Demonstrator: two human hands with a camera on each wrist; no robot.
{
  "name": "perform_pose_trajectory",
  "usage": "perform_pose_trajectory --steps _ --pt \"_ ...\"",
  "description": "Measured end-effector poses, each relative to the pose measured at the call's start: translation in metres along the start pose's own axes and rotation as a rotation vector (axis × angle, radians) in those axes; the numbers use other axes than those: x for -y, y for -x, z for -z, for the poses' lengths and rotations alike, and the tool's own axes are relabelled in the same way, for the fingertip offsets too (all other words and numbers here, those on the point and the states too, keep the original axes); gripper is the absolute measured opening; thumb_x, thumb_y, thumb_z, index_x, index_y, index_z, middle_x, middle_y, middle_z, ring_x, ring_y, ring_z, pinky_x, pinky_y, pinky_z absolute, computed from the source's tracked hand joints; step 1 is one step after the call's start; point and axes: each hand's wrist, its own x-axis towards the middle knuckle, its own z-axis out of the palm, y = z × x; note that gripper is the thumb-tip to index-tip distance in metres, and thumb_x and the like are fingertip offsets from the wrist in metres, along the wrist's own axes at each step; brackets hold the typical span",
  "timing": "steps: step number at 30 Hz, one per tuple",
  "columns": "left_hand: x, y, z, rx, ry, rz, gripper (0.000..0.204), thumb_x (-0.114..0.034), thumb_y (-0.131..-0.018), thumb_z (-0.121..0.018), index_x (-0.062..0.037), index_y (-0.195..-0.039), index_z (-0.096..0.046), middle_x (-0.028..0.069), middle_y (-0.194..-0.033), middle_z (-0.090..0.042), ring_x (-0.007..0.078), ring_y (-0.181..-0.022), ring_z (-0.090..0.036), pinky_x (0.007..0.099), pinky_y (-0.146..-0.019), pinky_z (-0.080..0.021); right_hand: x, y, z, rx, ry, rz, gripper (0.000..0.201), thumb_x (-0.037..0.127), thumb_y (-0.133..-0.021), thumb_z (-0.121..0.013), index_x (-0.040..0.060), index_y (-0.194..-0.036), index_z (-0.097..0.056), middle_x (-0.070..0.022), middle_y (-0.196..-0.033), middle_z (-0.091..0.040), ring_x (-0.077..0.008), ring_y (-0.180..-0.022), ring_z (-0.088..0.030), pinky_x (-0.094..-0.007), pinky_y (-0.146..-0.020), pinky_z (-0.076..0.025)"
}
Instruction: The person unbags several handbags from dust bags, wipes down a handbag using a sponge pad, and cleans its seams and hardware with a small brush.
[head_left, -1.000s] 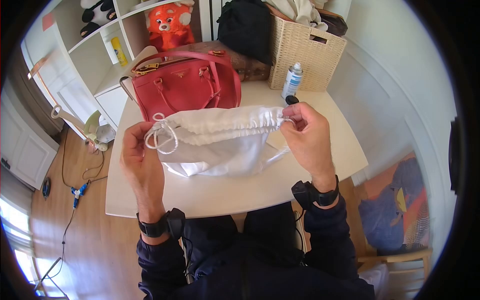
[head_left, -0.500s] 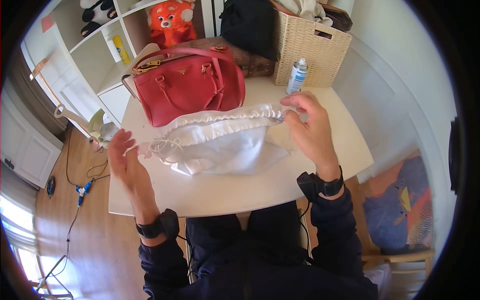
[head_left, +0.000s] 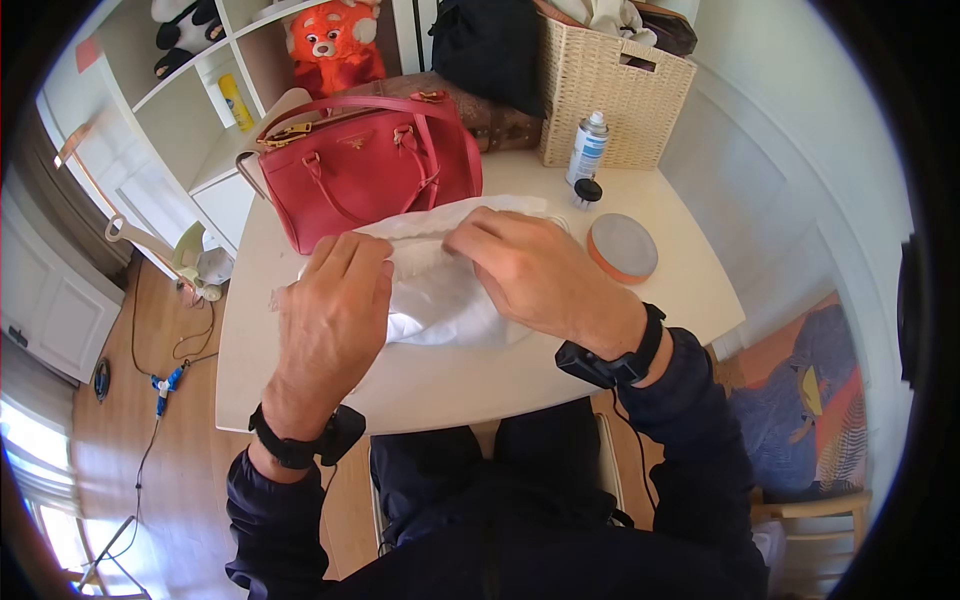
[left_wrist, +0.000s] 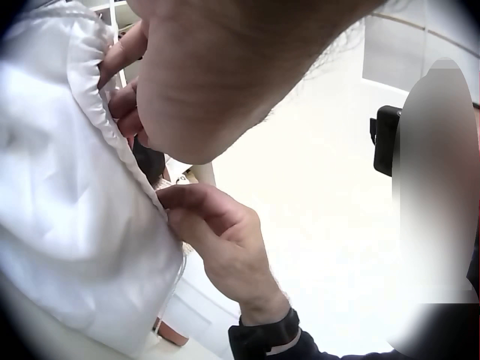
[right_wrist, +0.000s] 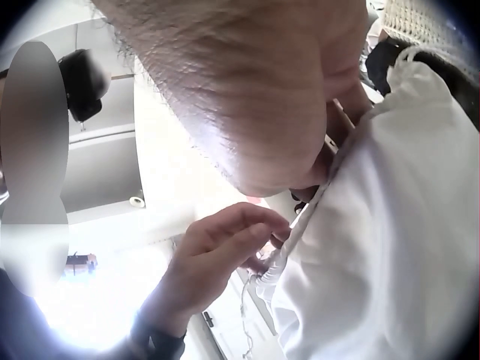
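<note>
A white drawstring bag (head_left: pixel 432 305) lies on the pale table in front of the person, its gathered mouth toward the hands. My left hand (head_left: pixel 335 310) pinches the mouth's edge left of centre. At the same edge, a short way to the right, my right hand (head_left: pixel 535 270) has its fingertips close together. In the left wrist view, the thumb and forefinger of the right hand (left_wrist: pixel 225 244) pinch the ruched hem. White cord hangs from the bag's corner near the left hand (right_wrist: pixel 199 266) in the right wrist view. The bag's inside is hidden.
Behind the white bag stands a red handbag (head_left: pixel 370 165). To the right are a spray can (head_left: pixel 588 150), a small black-topped item (head_left: pixel 587 192) and a round orange-sided tin (head_left: pixel 622 250). A wicker basket (head_left: pixel 615 105) stands at the back right of the table (head_left: pixel 690 300).
Both hands have left the bag's outer ends and come inward to the middle of its mouth. The round tin, earlier hidden, now shows at the right.
</note>
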Motion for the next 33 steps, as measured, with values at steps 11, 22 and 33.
perform_pose_trajectory --steps 11,22,33 --pt "0.011 -0.001 0.015 0.097 -0.452 -0.021 0.008 -0.011 -0.096 -0.071 -0.0052 -0.094 -0.066 0.0083 -0.086 -0.065 0.0274 -0.086 -0.069 0.0401 -0.063 -0.056 0.01 -0.015 0.023 0.07 0.417 -0.157 0.02 0.013 -0.098 -0.068 -0.0063 -0.094 -0.07 -0.0209 -0.092 -0.074 -0.0351 -0.078 -0.076 -0.0441 -0.068 -0.062" --pt "-0.009 -0.005 0.036 0.379 -0.273 -0.316 0.025 -0.006 -0.084 -0.079 -0.0041 -0.107 -0.069 0.0069 -0.087 -0.066 0.0282 -0.08 -0.071 0.0403 -0.065 -0.056 0.024 -0.011 0.045 0.157 0.395 -0.143 0.062 0.014 -0.078 -0.087 -0.0039 -0.132 -0.064 -0.0166 -0.149 -0.059 -0.0363 -0.112 -0.074 -0.0454 -0.088 -0.063" --pt "0.027 0.008 0.046 0.532 -0.288 0.139 0.086 -0.026 -0.07 -0.095 -0.002 -0.145 -0.06 0.0159 -0.135 -0.071 0.035 -0.125 -0.068 0.0461 -0.1 -0.057 0.012 0.018 0.046 0.429 0.313 -0.307 0.075 0.018 -0.075 -0.088 -0.0031 -0.14 -0.055 -0.0209 -0.132 -0.066 -0.0404 -0.113 -0.073 -0.05 -0.086 -0.062"
